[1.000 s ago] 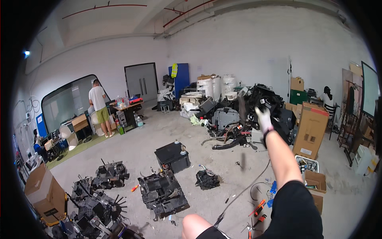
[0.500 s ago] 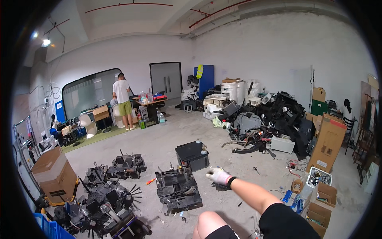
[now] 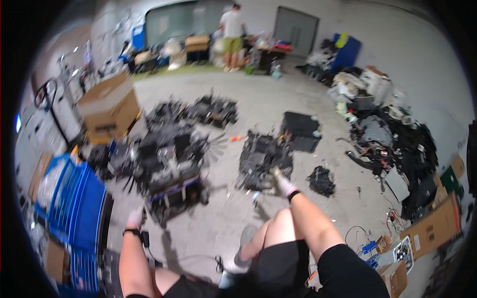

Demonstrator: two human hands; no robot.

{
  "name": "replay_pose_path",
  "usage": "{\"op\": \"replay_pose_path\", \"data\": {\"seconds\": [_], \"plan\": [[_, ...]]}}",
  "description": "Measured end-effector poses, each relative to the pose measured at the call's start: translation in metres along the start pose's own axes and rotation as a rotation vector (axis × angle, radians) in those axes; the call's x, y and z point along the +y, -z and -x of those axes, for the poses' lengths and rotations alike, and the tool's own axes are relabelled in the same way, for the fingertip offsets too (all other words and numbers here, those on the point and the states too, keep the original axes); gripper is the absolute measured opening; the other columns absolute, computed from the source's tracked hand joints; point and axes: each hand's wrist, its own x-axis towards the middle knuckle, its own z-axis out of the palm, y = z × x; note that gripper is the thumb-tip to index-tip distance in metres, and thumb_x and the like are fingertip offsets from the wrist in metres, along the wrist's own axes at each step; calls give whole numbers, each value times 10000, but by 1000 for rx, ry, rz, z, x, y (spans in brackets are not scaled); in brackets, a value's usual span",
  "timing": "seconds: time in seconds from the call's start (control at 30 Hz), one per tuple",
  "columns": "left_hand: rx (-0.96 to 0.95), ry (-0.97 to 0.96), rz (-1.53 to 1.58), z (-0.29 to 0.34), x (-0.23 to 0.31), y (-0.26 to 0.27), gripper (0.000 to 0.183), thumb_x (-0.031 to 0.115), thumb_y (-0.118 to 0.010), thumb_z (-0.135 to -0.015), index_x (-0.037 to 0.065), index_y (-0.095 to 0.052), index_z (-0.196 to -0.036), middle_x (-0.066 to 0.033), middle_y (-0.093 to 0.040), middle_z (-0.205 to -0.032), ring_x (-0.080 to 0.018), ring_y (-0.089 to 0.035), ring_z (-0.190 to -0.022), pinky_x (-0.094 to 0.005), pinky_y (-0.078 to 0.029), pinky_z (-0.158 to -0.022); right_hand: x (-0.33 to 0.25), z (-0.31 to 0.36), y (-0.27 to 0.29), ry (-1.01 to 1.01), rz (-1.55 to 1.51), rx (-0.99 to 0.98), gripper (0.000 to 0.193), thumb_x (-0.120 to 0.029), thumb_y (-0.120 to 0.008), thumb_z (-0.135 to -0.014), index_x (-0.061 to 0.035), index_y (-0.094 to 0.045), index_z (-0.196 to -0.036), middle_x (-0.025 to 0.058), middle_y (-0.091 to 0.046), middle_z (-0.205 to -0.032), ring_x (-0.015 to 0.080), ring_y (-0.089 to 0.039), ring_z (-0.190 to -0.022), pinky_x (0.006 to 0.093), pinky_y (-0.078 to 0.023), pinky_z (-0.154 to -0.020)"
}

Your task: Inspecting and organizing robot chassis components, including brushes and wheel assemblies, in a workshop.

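Gloved right hand [image 3: 284, 185] is at the near edge of the black slotted unit [image 3: 266, 159] on the floor [image 3: 213, 231] ahead; too blurred to tell whether it grips. Gloved left hand [image 3: 135, 217] hangs near the bigger black assembly [image 3: 171, 164], finger state unclear too. I'd judge a solid frame edge the safest hold, clear of the loose cable [image 3: 191, 258].
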Motion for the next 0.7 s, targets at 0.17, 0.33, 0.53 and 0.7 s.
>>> {"op": "replay_pose_path", "data": {"seconds": [0.17,0.33,0.53,0.7], "plan": [[19,113,46,68,25,21,305,420,-527,-936,128,-616,-934,-16,-614,-852,-175,-586,-755,-361,-425,-653,-45,-5,-34,131,-393,-168,1098,-876,-373,-759,-153,-155,-1555,141,-171,-1609,376,-216,-1455,579,-294,-1106],[67,164,43,83,21,31,301,402,-524,-936,117,-618,-925,-19,-615,-841,-170,-581,-741,-363,-438,-652,-88,-6,-65,328,-596,-416,1104,-879,-339,-763,-100,-230,-1537,138,-225,-1599,306,-188,-1476,492,-105,-1188],[35,-65,-11,90,34,27,308,353,-526,-947,71,-642,-913,-28,-622,-808,-142,-565,-695,-304,-453,-618,-45,-27,-95,470,261,79,737,-601,-536,-893,-21,-515,-1348,185,-574,-1323,277,-512,-1247,367,-323,-1066],[102,-154,-207,133,99,15,387,361,-531,-960,36,-651,-1131,-46,-666,-983,-131,-594,-796,-296,-476,-671,23,-26,-120,477,1352,100,287,-317,-633,-868,-46,-704,-925,193,-699,-911,343,-673,-910,412,-520,-814]]}}
